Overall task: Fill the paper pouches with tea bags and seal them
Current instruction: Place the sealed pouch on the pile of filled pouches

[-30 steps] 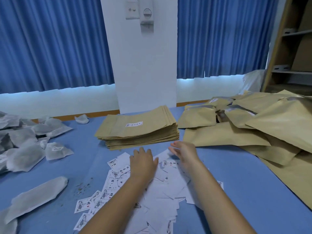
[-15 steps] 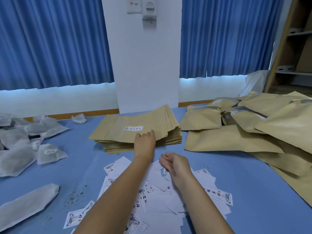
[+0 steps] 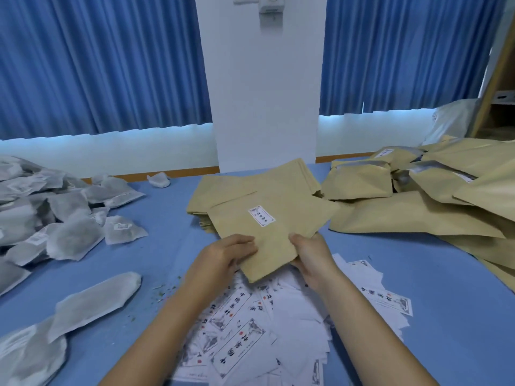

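Blue table (image 3: 418,274) bears a pouch stack (image 3: 223,190), tea bags (image 3: 69,238) and labels (image 3: 292,316); left hand (image 3: 223,257) and right hand (image 3: 312,254) each grip one labelled pouch (image 3: 278,232) by its near edge.

Print on the label (image 3: 261,216) of the held pouch (image 3: 278,240) is too small to read. Fingers of the right hand (image 3: 312,257) are hidden under the pouch. Behind the pouch, the stack (image 3: 250,185) is partly covered. Left of the pouch, the tea bag heap (image 3: 41,213) is cut off by the frame edge.
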